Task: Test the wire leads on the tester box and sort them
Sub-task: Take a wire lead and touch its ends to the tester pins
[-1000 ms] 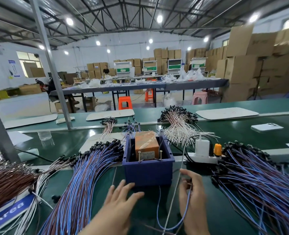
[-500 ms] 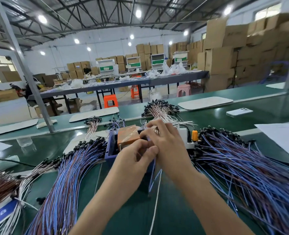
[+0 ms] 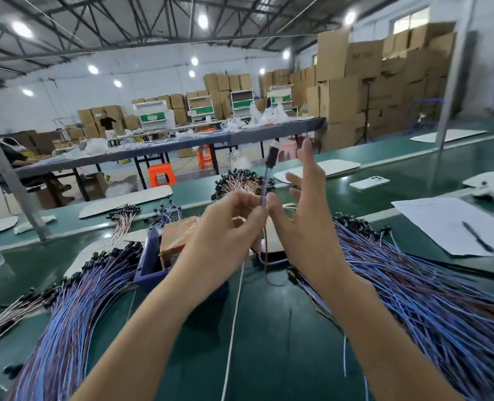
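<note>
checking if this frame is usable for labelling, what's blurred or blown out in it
Head view: thin blue wire lead with black tip and the right hand are motion-smeared; the left hand pinching it is sharper; round ceiling lamps blow out; the wide lens tilts the grey metal post.

I am logging finishes:
- tabletop (image 3: 269, 328): smooth green surface, giving off a dull sheen
- wire leads (image 3: 75, 314): smooth plastic insulation, matt black caps
- bin (image 3: 150, 267): blue plastic
- tester box (image 3: 179, 235): glossy orange-brown wrapping
- sheet (image 3: 442, 224): matt white paper
- post (image 3: 12, 183): dull grey metal
</note>
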### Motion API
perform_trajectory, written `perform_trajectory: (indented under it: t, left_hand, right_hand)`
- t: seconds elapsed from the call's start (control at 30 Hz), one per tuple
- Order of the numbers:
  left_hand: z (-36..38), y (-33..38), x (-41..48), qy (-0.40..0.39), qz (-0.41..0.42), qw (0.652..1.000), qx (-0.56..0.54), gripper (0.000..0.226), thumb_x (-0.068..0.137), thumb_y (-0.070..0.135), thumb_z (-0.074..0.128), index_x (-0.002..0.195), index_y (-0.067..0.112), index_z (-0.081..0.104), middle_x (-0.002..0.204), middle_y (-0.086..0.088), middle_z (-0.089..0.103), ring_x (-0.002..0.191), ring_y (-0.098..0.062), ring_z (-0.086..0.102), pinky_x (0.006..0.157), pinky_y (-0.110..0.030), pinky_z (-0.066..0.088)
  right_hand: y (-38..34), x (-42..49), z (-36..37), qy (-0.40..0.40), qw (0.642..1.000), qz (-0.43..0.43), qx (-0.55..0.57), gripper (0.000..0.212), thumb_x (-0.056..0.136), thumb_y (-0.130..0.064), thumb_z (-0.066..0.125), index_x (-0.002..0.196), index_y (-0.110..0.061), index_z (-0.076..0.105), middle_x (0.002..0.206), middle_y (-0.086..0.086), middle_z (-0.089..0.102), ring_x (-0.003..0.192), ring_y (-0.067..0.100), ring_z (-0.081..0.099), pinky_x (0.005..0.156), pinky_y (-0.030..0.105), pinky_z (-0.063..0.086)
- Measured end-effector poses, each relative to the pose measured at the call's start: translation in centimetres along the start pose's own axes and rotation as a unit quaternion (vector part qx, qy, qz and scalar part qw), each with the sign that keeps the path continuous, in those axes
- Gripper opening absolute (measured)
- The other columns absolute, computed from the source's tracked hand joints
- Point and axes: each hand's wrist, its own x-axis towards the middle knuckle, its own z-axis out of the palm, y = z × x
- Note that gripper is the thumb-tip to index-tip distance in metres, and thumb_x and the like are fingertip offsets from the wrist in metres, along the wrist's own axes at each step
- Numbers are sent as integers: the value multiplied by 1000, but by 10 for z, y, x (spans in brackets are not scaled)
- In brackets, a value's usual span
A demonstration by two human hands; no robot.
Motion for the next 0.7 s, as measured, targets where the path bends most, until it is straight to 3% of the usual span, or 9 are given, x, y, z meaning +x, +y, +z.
perform_trajectory:
  t: [0.07,0.1,0.17,0.27,0.4,0.53,0.63,0.7]
  left_hand:
    - [4,4,15,74,-9,996,-39,3,100,26,58,99,25,61,71,9,70,55,-6,62,50,-25,52]
    - [6,6,22,101,-13,993,-53,4,101,26,57,101,23,60,74,9,71,56,-6,63,50,-24,53]
    - [12,7,34,129,-24,987,-97,9,102,24,55,104,16,60,73,10,70,57,-7,63,49,-21,51]
    - [25,4,48,147,-49,974,-163,11,102,22,55,103,12,59,68,10,67,57,-9,61,48,-21,48]
    - [48,-7,63,172,-75,962,-196,12,103,22,53,97,13,60,64,13,65,52,-7,57,45,-21,45]
    - [73,-22,80,168,-129,946,-245,10,103,20,53,96,15,60,67,12,65,50,-4,55,47,-20,47]
    - [103,-39,91,136,-164,950,-227,11,103,19,54,96,13,60,76,5,65,49,-4,55,46,-21,48]
    - [123,-49,98,78,-202,955,-201,13,103,20,55,98,11,63,81,2,67,50,-4,56,51,-22,51]
  right_hand:
    - [2,-3,-8,-51,982,100,155,49,105,-42,43,152,-28,38,137,-5,61,118,4,60,99,25,49]
    - [5,-6,-12,-78,969,125,197,40,107,-40,39,141,-24,53,117,-4,72,104,6,67,91,19,51]
    - [12,-11,-22,-104,973,115,173,31,108,-30,40,121,-19,66,91,0,74,79,13,67,74,20,52]
    - [30,-14,-40,-94,988,89,86,23,105,-27,49,114,-23,70,71,-12,61,63,2,50,62,19,40]
    - [51,-13,-70,-81,992,100,2,23,103,-39,52,113,-30,71,66,-19,60,58,2,48,55,16,35]
    - [66,-18,-94,-59,977,61,-194,26,101,-48,49,113,-38,70,62,-23,61,56,3,54,52,18,34]
    - [78,-25,-109,-62,941,58,-328,26,103,-45,49,116,-38,71,87,-15,75,73,9,65,53,17,32]
    - [88,-29,-118,-95,908,94,-398,29,105,-45,44,122,-39,67,97,-7,76,82,18,69,53,25,36]
